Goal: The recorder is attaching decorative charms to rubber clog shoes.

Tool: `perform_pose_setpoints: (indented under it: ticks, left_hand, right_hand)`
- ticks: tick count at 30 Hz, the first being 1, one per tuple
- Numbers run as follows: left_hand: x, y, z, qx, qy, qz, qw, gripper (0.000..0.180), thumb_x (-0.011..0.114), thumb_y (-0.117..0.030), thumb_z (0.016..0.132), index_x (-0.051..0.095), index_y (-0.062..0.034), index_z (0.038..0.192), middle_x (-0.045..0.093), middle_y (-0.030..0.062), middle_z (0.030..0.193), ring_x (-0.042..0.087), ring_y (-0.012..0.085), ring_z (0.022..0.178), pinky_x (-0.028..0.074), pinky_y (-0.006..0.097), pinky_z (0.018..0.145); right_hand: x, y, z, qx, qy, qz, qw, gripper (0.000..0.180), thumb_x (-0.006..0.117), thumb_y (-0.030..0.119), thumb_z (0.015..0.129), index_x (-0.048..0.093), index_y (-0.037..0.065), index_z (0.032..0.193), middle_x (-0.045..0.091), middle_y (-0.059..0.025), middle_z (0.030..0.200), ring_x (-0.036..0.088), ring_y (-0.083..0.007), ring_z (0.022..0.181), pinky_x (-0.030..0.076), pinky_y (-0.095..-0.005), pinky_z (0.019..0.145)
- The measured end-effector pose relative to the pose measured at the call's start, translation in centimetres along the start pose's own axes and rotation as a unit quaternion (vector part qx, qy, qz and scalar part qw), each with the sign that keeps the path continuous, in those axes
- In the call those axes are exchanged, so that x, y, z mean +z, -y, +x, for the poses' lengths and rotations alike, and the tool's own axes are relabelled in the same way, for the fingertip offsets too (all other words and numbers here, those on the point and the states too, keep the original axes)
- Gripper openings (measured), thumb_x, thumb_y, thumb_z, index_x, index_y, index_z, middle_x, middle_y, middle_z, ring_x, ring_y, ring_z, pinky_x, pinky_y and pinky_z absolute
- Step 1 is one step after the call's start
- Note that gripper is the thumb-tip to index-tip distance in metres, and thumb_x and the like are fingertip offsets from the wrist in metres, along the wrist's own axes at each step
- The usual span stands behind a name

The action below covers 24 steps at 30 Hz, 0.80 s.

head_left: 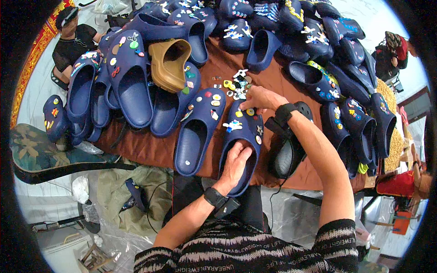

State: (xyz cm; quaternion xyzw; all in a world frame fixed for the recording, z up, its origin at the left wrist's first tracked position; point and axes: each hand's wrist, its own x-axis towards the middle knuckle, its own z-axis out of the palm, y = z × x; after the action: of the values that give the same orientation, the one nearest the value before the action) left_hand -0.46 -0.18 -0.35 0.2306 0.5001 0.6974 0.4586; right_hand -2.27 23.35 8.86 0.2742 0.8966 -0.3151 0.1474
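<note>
A navy blue clog (253, 150) lies in front of me, toe pointing away, with colourful shoe charms on its upper. My left hand (236, 167) reaches into its foot opening, and its fingertips are hidden under the upper. Over the toe, my right hand (264, 98) is bent with thumb and fingers curled down close to a small yellow charm (251, 111); whether it pinches anything is hidden. A pile of loose shoe charms (238, 85) lies just beyond that hand. Beside the clog on the left is another decorated navy clog (199, 132).
Stacked navy clogs (130, 82) crowd the left side, with a tan clog (170, 64) among them. More decorated clogs (314, 38) are heaped at the back and right. A black clog (287, 157) lies under my right forearm. Brown cloth (216, 57) covers the table. Another person (75, 45) is at the far left.
</note>
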Motion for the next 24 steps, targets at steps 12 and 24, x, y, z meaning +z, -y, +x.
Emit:
perform_pose_setpoints:
  ticks: [12, 24]
  left_hand:
    - [1.3, -0.5, -0.8, 0.092, -0.021, 0.113, 0.989, 0.025, 0.052, -0.021, 0.099, 0.056, 0.0029, 0.106, 0.062, 0.0214, 0.097, 0.060, 0.0291, 0.096, 0.046, 0.041, 0.089]
    - [0.4, -1.8, -4.8, 0.193, 0.105, 0.564, 0.796, 0.052, 0.066, -0.027, 0.090, 0.049, 0.0063, 0.127, 0.051, 0.0227, 0.128, 0.047, 0.0386, 0.120, 0.039, 0.049, 0.101]
  right_hand:
    - [2.4, -1.7, -2.9, -0.053, -0.179, -0.007, 0.982, 0.047, 0.075, 0.047, 0.085, 0.071, 0.000, 0.087, 0.071, -0.0208, 0.082, 0.070, -0.0371, 0.083, 0.051, -0.0474, 0.074]
    - [5.7, 0.3, -11.6, -0.138, -0.244, 0.086, 0.956, 0.020, 0.068, 0.019, 0.093, 0.067, 0.000, 0.097, 0.069, -0.0191, 0.082, 0.069, -0.0359, 0.077, 0.052, -0.0422, 0.068]
